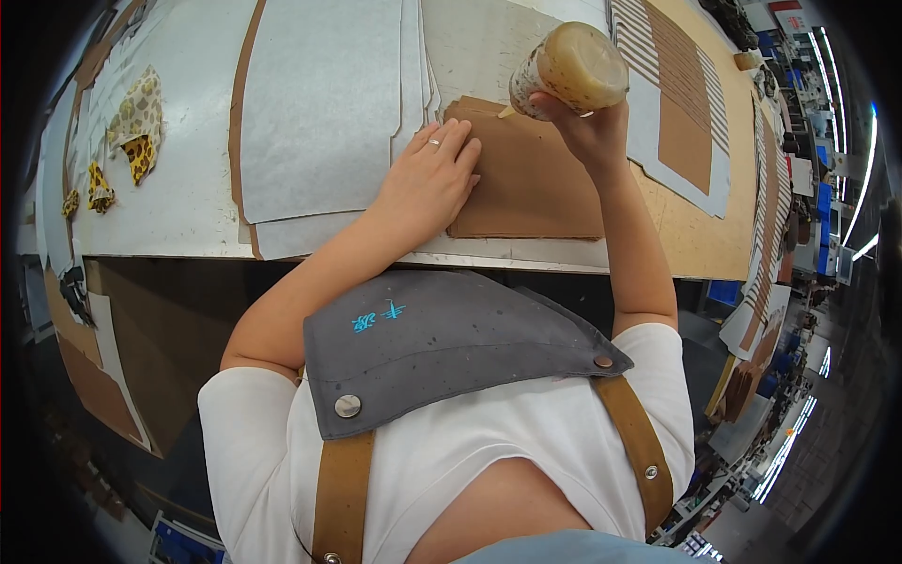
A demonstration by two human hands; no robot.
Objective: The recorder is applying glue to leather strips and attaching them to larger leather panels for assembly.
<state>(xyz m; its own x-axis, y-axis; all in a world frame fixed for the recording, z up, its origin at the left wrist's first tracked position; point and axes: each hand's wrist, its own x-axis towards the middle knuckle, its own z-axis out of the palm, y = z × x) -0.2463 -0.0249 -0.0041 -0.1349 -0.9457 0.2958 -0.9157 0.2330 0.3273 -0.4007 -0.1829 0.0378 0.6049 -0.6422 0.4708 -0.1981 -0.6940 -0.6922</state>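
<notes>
My right hand (588, 130) is closed around a plastic squeeze bottle (574, 70) that is stained with yellowish glue. The bottle is tipped over, and its pale nozzle (507, 112) points down at the far left part of a stack of brown sheets (528, 183). My left hand (433, 166), with a ring on one finger, lies flat with its fingertips on the left edge of that stack. The hand also overlaps the right side of a pile of large whitish sheets (317, 106). Whether the nozzle touches the top brown sheet I cannot tell.
Yellow leopard-print scraps (141, 151) lie at the left of the white table (194, 218). At the right, brown-and-white striped pieces (680, 92) rest on a tan board (733, 233). The table's near edge runs just in front of my grey apron (451, 338).
</notes>
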